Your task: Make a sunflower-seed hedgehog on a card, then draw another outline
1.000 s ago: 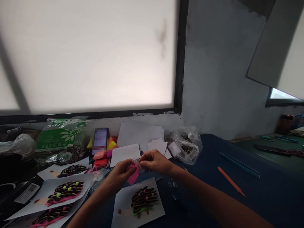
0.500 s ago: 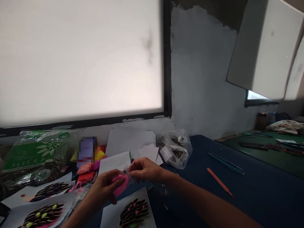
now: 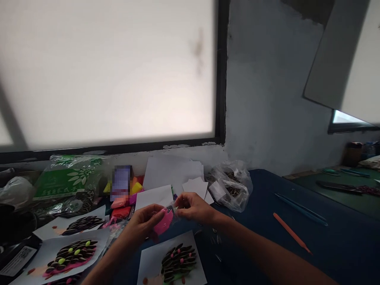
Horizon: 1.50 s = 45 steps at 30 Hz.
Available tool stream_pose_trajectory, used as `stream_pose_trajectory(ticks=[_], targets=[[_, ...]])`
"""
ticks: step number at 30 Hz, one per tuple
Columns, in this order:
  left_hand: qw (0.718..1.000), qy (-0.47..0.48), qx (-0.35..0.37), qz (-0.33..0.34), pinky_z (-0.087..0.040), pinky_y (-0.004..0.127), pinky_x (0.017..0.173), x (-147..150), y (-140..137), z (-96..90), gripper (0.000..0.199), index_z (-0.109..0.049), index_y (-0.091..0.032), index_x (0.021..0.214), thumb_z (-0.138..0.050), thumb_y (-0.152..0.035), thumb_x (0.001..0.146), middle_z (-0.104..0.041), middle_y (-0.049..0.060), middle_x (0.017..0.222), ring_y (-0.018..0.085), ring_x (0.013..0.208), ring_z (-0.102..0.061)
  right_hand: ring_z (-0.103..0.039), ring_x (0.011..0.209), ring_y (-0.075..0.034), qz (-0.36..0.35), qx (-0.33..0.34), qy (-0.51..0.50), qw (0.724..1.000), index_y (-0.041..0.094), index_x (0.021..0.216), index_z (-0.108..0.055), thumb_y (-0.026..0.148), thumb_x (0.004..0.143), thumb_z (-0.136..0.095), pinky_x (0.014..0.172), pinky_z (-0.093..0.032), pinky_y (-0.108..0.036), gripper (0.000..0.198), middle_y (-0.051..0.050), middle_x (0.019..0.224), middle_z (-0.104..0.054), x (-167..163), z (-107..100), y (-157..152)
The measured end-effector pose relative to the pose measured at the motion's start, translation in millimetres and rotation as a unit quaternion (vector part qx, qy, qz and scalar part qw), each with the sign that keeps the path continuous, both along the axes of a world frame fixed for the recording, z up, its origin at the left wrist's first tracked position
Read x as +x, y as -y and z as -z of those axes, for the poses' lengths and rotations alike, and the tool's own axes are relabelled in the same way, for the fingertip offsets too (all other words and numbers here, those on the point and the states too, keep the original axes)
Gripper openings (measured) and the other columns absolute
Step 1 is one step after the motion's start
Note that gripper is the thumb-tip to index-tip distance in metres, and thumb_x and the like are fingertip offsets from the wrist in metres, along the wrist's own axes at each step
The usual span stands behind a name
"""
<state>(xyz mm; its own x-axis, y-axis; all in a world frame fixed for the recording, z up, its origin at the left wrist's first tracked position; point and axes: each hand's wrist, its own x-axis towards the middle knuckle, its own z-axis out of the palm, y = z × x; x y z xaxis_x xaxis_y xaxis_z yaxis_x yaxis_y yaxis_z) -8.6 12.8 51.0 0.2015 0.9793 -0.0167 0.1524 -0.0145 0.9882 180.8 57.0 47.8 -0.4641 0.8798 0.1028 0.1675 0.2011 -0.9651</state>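
Note:
A small clear plastic packet of pink modelling clay (image 3: 163, 223) is held up between both hands above the blue table. My left hand (image 3: 147, 221) is closed round its pink body, thumb on top. With bent fingers my right hand (image 3: 191, 206) pinches the clear end of the wrapper (image 3: 173, 209). Just below lies a white card (image 3: 145, 257) bearing a hedgehog shape of striped sunflower seeds (image 3: 178, 261) with pink dots. To the left, another card holds a seed hedgehog with yellow-green dots (image 3: 73, 253) on pink clay.
Coloured clay packets (image 3: 121, 202), white paper sheets (image 3: 172, 170) and a clear bag of seeds (image 3: 234, 188) lie along the wall. On the right are blue tweezers (image 3: 301, 209) and an orange pointed tool (image 3: 292, 232). A green seed bag (image 3: 65, 182) stands at left.
The view has swung left, so the things appear farther right. The pink packet has turned, showing more of its flat face; both hands still grip it.

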Motion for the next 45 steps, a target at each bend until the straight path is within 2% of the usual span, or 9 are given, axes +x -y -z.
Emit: stream_pose_trajectory(ticks=[6, 14, 21, 27, 29, 34, 38, 41, 45], targets=[[1.000, -0.002, -0.016, 0.015, -0.049, 0.022, 0.041, -4, -6, 5.0, 0.051, -0.067, -0.017, 0.081, -0.076, -0.062, 0.059, -0.054, -0.005, 0.064, 0.011, 0.053, -0.050, -0.046, 0.051, -0.007, -0.035, -0.023, -0.010, 0.999, 0.016, 0.073, -0.053, 0.020, 0.068, -0.068, 0.048, -0.037, -0.019, 0.016, 0.006, 0.062, -0.053, -2, 4, 1], [0.999, 0.040, -0.021, 0.010, -0.054, 0.026, 0.063, -2, -6, 9.6, 0.047, -0.069, -0.017, 0.086, -0.080, -0.054, 0.060, -0.066, 0.001, 0.075, 0.015, 0.067, -0.061, -0.043, 0.049, -0.005, -0.081, -0.043, -0.030, 0.995, 0.013, 0.069, -0.060, 0.031, 0.069, -0.072, 0.048, -0.035, -0.019, 0.022, 0.006, 0.059, -0.053, -3, 2, 5], [1.000, 0.008, 0.010, 0.004, -0.053, 0.023, 0.054, 4, -4, 10.8, 0.044, -0.068, -0.016, 0.072, -0.074, -0.059, 0.063, -0.062, -0.001, 0.065, 0.013, 0.060, -0.058, -0.042, 0.049, -0.005, -0.056, -0.044, -0.036, 0.997, 0.015, 0.062, -0.055, 0.028, 0.066, -0.074, 0.047, -0.031, -0.018, 0.024, 0.007, 0.054, -0.051, -9, 8, 7], [0.993, -0.077, 0.070, -0.060, -0.057, 0.034, 0.061, -11, -18, 16.5, 0.055, -0.064, -0.017, 0.109, -0.061, -0.057, 0.071, -0.070, 0.006, 0.085, 0.024, 0.079, -0.067, -0.039, 0.043, -0.005, 0.028, -0.015, -0.028, 0.999, 0.016, 0.065, -0.053, 0.023, 0.077, -0.060, 0.044, -0.031, -0.018, 0.016, 0.008, 0.052, -0.046, -2, 8, -3], [0.968, -0.188, 0.129, -0.106, -0.056, 0.036, 0.073, -21, -23, 23.2, 0.042, -0.065, -0.018, 0.107, -0.055, -0.044, 0.075, -0.070, 0.008, 0.098, 0.026, 0.090, -0.066, -0.040, 0.042, -0.005, 0.055, -0.006, -0.012, 0.998, 0.016, 0.064, -0.053, 0.019, 0.080, -0.055, 0.043, -0.030, -0.017, 0.016, 0.008, 0.051, -0.045, 2, 8, -7], [0.887, -0.415, 0.197, -0.056, -0.046, 0.037, 0.093, -35, -31, 47.6, 0.028, -0.069, -0.018, 0.092, -0.051, -0.016, 0.071, -0.067, 0.009, 0.107, 0.026, 0.104, -0.061, -0.053, 0.048, -0.007, 0.061, -0.004, 0.042, 0.997, 0.014, 0.073, -0.058, 0.012, 0.080, -0.049, 0.045, -0.037, -0.016, 0.012, 0.003, 0.060, -0.055, 0, 13, -13], [0.854, -0.468, 0.218, -0.058, -0.046, 0.034, 0.093, -38, -32, 56.5, 0.033, -0.069, -0.017, 0.098, -0.041, -0.013, 0.082, -0.066, 0.010, 0.111, 0.024, 0.106, -0.060, -0.057, 0.049, -0.009, 0.067, -0.002, 0.108, 0.992, 0.011, 0.098, -0.062, 0.011, 0.080, -0.048, 0.042, -0.040, -0.016, 0.022, 0.001, 0.063, -0.060, -1, 20, -16], [0.835, -0.495, 0.231, -0.068, -0.047, 0.037, 0.091, -36, -31, 55.6, 0.038, -0.069, -0.017, 0.100, -0.035, -0.011, 0.085, -0.065, 0.012, 0.112, 0.025, 0.105, -0.061, -0.061, 0.052, -0.010, 0.095, 0.033, 0.153, 0.983, 0.010, 0.114, -0.058, 0.012, 0.083, -0.046, 0.044, -0.042, -0.016, 0.033, -0.005, 0.079, -0.068, 1, 24, -17], [0.829, -0.460, 0.314, -0.056, -0.045, 0.040, 0.096, -24, -26, 52.6, 0.040, -0.067, -0.019, 0.111, -0.033, -0.017, 0.089, -0.064, 0.011, 0.119, 0.025, 0.111, -0.058, -0.067, 0.075, -0.015, 0.117, 0.113, 0.216, 0.963, 0.013, 0.112, -0.064, 0.012, 0.086, -0.045, 0.064, -0.049, -0.023, 0.032, -0.010, 0.098, -0.071, 0, 23, -9]])
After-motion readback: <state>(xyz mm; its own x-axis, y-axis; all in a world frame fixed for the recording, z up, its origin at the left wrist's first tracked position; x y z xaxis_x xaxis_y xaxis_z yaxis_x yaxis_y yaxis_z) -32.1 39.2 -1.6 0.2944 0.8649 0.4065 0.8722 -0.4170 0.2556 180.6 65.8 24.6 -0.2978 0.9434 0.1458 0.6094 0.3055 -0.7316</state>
